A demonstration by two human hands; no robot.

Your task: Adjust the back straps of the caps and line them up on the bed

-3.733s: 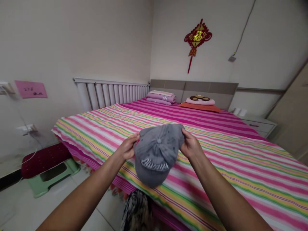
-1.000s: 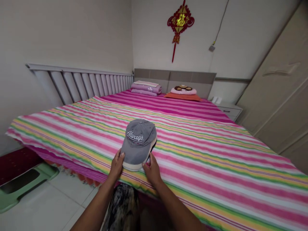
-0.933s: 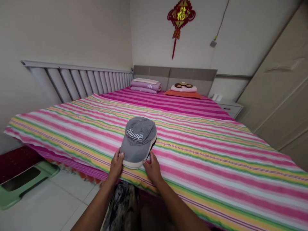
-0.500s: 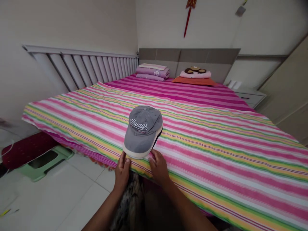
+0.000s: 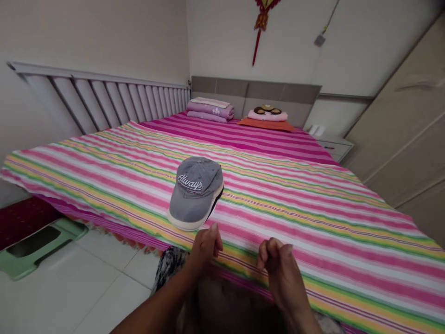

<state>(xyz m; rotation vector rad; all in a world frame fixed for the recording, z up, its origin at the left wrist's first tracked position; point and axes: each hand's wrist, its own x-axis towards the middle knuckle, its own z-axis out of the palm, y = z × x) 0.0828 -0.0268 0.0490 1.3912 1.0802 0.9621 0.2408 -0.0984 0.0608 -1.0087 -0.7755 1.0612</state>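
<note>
A grey baseball cap (image 5: 196,188) with white "Always" lettering and a cream-edged brim rests on the striped bedspread (image 5: 250,208). Its brim points toward me, and no hand holds it. My left hand (image 5: 206,245) is just in front of the cap's brim, at the bed's near edge, with curled fingers and nothing visible in them. Farther right, over the same edge, my right hand (image 5: 281,269) has its fingers bent in toward the palm and its thumb up. I see nothing in that hand either.
Folded purple bedding (image 5: 210,110) and a pink pillow (image 5: 267,115) on an orange cloth lie by the headboard (image 5: 222,88). A white radiator (image 5: 114,99) runs along the left. A green stool (image 5: 38,250) stands on the tiled floor. At right is a white nightstand (image 5: 335,146).
Both hands have come away from the cap's brim and shifted right, with the right hand farther off. The cap stays on the bed. The view has turned right.
</note>
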